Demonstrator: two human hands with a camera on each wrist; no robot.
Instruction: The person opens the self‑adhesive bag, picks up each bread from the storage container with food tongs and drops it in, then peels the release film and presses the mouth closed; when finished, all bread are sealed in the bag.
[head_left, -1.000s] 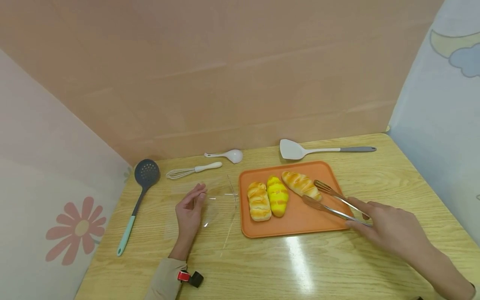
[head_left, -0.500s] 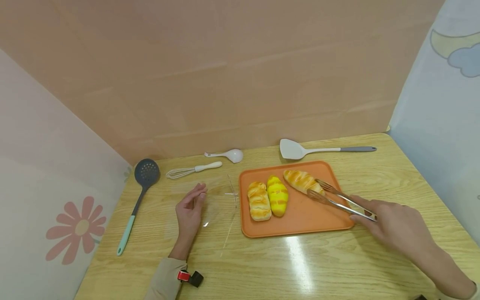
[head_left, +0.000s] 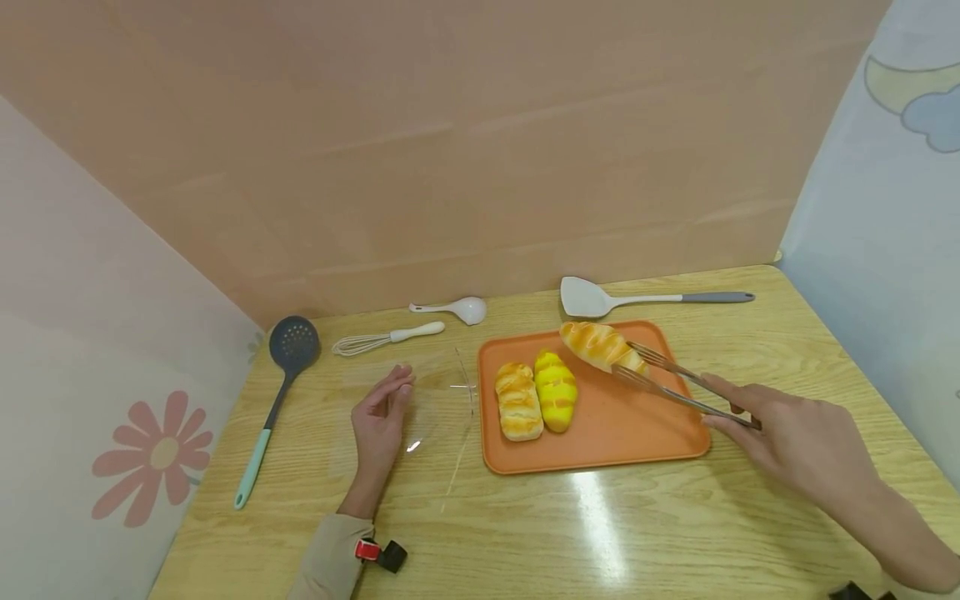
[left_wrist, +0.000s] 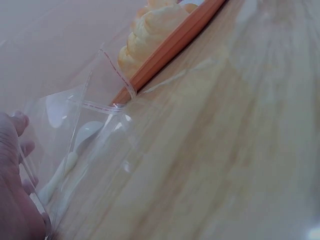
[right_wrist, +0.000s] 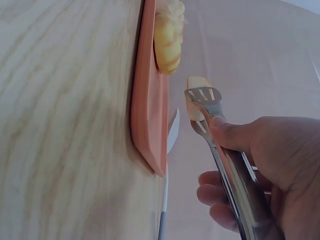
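Observation:
My right hand (head_left: 780, 433) grips metal tongs (head_left: 675, 385), which clamp a golden bread roll (head_left: 596, 344) and hold it lifted above the back of the orange tray (head_left: 622, 437). Two rolls lie on the tray, one pale (head_left: 517, 402) and one yellow (head_left: 555, 390). The right wrist view shows the tongs (right_wrist: 227, 160) in that hand (right_wrist: 270, 160), with the roll's end (right_wrist: 194, 102) between the tips. My left hand (head_left: 382, 412) lies on a clear plastic bag (head_left: 442, 400) left of the tray. In the left wrist view its fingers (left_wrist: 15, 150) pinch the film (left_wrist: 90, 130).
Along the back of the wooden table lie a white spatula (head_left: 600, 298), a white spoon (head_left: 461, 310), a whisk (head_left: 386, 339) and a dark slotted ladle (head_left: 288, 354). Cloth walls close in the left, back and right sides.
The tongs have closed on the rightmost roll and raised it off the tray, up and slightly toward the back. The left hand and the bag have stayed in place.

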